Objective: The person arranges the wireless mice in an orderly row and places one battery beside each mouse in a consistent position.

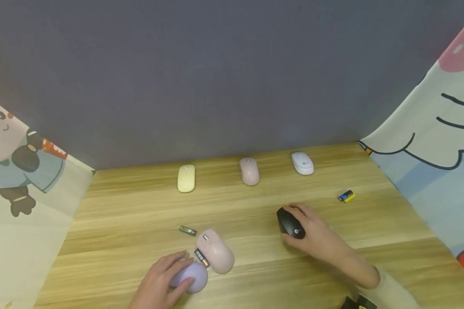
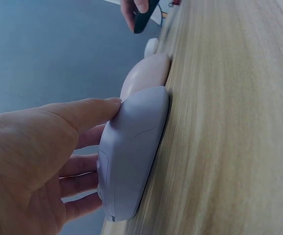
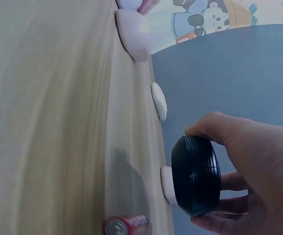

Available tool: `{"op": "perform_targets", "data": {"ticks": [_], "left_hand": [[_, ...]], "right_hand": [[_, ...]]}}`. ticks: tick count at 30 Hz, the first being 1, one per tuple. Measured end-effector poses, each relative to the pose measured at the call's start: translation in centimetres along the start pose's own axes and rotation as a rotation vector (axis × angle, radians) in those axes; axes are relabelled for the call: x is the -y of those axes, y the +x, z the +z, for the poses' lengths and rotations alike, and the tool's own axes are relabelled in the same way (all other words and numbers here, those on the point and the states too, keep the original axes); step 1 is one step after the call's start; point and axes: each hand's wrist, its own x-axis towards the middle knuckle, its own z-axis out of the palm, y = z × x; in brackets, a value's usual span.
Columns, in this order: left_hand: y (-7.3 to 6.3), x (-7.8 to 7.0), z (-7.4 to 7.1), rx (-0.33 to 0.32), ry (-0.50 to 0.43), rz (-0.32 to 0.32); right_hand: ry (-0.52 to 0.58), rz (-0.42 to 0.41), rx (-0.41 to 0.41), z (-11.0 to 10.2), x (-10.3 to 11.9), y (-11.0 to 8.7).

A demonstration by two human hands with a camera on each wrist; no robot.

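Note:
My right hand (image 1: 313, 231) grips a black computer mouse (image 1: 290, 223) between thumb and fingers. In the right wrist view the black mouse (image 3: 196, 176) is held up off the wood, with a shadow on the table beside it. At the lower left my left hand (image 1: 162, 279) holds a purple mouse (image 1: 195, 277), which sits on the table. The left wrist view has the thumb on one side of the purple mouse (image 2: 134, 147) and the fingers on the other. Close by lie a larger pink mouse (image 1: 218, 255), a dark battery (image 1: 202, 258) against its side and a green battery (image 1: 188, 231).
Along the back of the wooden table (image 1: 139, 214) stand a yellow mouse (image 1: 186, 178), a small pink mouse (image 1: 249, 171) and a white mouse (image 1: 303, 163). Blue and yellow batteries (image 1: 346, 196) lie at the right. A red battery (image 3: 125, 225) shows in the right wrist view. A grey partition (image 1: 224, 86) rises behind.

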Motion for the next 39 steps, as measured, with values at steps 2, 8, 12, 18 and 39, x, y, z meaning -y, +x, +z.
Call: {"op": "perform_targets", "data": {"ticks": [2, 8, 12, 18, 39], "left_hand": [[0.0, 0.0, 0.0, -0.002, 0.001, 0.001], [0.0, -0.1, 0.0, -0.006, 0.006, -0.004], [0.0, -0.1, 0.0, -0.007, 0.001, -0.002], [-0.1, 0.1, 0.3, -0.016, -0.002, 0.012], [0.0, 0.0, 0.1, -0.024, -0.019, 0.007]], "right_hand": [[0.013, -0.008, -0.005, -0.3, -0.3, 0.2], [0.016, -0.059, -0.076, -1.2, -1.5, 1.1], [0.011, -0.063, -0.117, -1.5, -2.4, 1.7], [0.014, -0.011, -0.123, -1.7, -4.0, 2.2], [-0.032, 0.128, -0.087, -2.2, -9.5, 3.9]]}}
